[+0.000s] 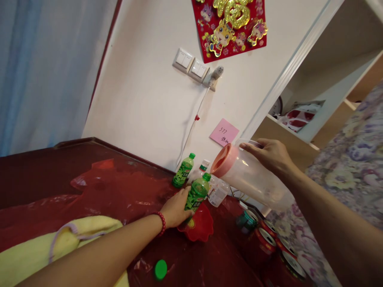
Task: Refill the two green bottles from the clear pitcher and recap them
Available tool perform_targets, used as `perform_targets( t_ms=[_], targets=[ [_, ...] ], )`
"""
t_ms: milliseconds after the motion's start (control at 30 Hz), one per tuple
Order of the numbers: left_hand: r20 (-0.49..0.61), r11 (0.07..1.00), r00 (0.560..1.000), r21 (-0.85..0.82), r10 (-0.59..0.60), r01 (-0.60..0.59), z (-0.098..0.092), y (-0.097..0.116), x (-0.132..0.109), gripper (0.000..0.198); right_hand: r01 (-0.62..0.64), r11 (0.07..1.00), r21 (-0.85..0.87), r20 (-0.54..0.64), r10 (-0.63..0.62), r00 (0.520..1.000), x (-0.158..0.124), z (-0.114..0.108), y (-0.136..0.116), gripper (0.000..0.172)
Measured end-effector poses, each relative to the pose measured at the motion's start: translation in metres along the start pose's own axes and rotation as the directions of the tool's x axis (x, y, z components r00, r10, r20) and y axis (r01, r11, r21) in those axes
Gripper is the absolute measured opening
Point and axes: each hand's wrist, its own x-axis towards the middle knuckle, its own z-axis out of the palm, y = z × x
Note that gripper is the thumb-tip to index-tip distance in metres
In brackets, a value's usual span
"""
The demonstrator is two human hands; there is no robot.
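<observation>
From where I sit at the feed, I take the red scalloped dish [207,224] as my landmark. My left hand [177,210], a red bead bracelet [162,223] at its wrist, is closed around the lower part of a green-labelled drink bottle [198,192] at the dish's far edge; I cannot tell whether the base rests inside the dish. My right hand [271,153] grips the handle of a clear plastic pitcher [254,181], raised to the right of the dish and tipped so its pink lid [222,160] points left, near the bottle's top. I cannot tell whether the two touch.

Beyond the dish, slightly left, a second green-labelled bottle [183,172] stands upright. Clear labelled bottles [219,193] cluster behind the dish, partly hidden by the held bottle. Right of the dish I have a green can [247,221] and several red cans [261,243]. In front of the dish, to its left, lies a round green cap [160,270]; farther left is a yellow towel [89,228] with lilac edging, partly covered by my left forearm.
</observation>
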Motion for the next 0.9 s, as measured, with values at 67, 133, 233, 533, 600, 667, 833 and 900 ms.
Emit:
perform_targets(
  t_ms=[67,133,233,533,600,667,833,900],
  targets=[
    [-0.002,1.000,1.000,0.000,0.003,-0.003,0.0002,-0.0003,0.0004,0.088,0.004,1.000,-0.002,0.002,-0.004,1.000,0.0001,-0.0001,-0.0011,0.083],
    [-0.006,1.000,1.000,0.000,0.007,-0.007,0.0002,-0.0006,0.0006,0.088,0.002,1.000,-0.004,0.002,-0.002,1.000,0.0001,-0.0001,-0.0020,0.084],
    [-0.006,1.000,1.000,0.003,0.002,-0.002,-0.0001,0.0000,0.0004,0.088,-0.007,1.000,-0.007,0.004,0.007,1.000,0.0001,0.0004,-0.0025,0.087],
    [0.004,1.000,1.000,0.003,0.006,-0.006,-0.0016,0.0017,0.0005,0.088,0.008,1.000,-0.014,0.022,-0.008,1.000,0.0004,0.0033,-0.0033,0.084],
    [0.004,1.000,1.000,0.002,0.005,-0.005,-0.0013,0.0010,0.0002,0.088,0.011,1.000,-0.018,0.022,-0.011,1.000,0.0001,0.0029,-0.0042,0.083],
    [0.000,1.000,1.000,-0.001,0.011,-0.011,-0.0008,0.0002,-0.0002,0.088,0.008,1.000,-0.021,0.024,-0.007,1.000,-0.0005,0.0024,-0.0053,0.080],
    [0.006,1.000,1.000,-0.001,0.011,-0.011,-0.0004,0.0001,-0.0009,0.090,0.008,0.999,-0.033,0.026,-0.007,1.000,-0.0004,0.0018,-0.0071,0.073],
    [0.009,1.000,1.000,0.002,0.008,-0.008,-0.0008,0.0008,-0.0009,0.090,0.013,0.999,-0.038,0.027,-0.012,1.000,0.0002,0.0021,-0.0074,0.073]
  ],
)
